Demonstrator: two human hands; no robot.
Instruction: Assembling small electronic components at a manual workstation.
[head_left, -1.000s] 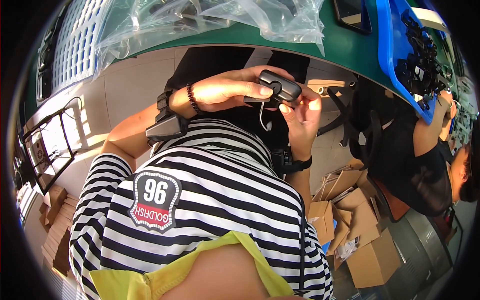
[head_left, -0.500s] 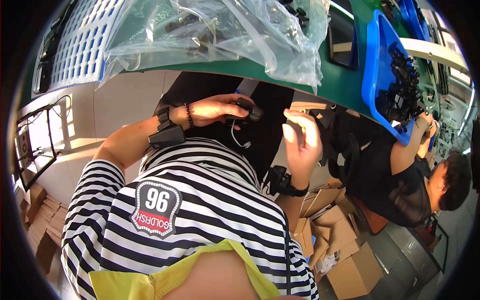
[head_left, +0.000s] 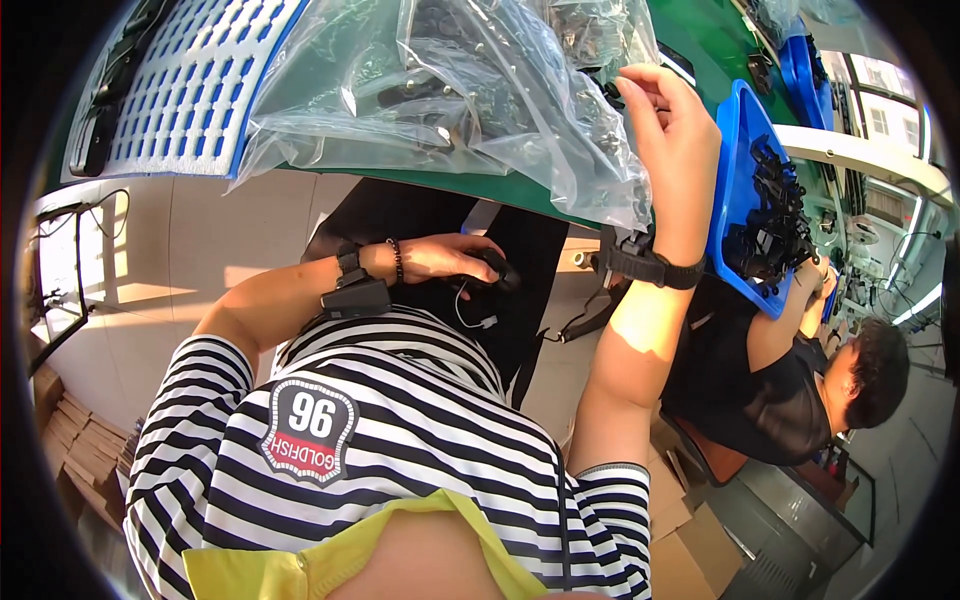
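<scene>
One smooth, rounded black device trailing a thin white cable sits gripped in the left hand above dark trousers. By a crinkled, clear plastic bag, the right hand curves its fingers; whether they pinch anything, I can't tell.

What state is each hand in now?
Left hand: closed on the black device.
Right hand: half-curled by the clear plastic bag; can't tell whether it holds anything.

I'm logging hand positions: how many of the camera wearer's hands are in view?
2: the left hand around a rounded black device over the black-clad lap; the right hand by the right edge of the clear plastic bag.
</scene>
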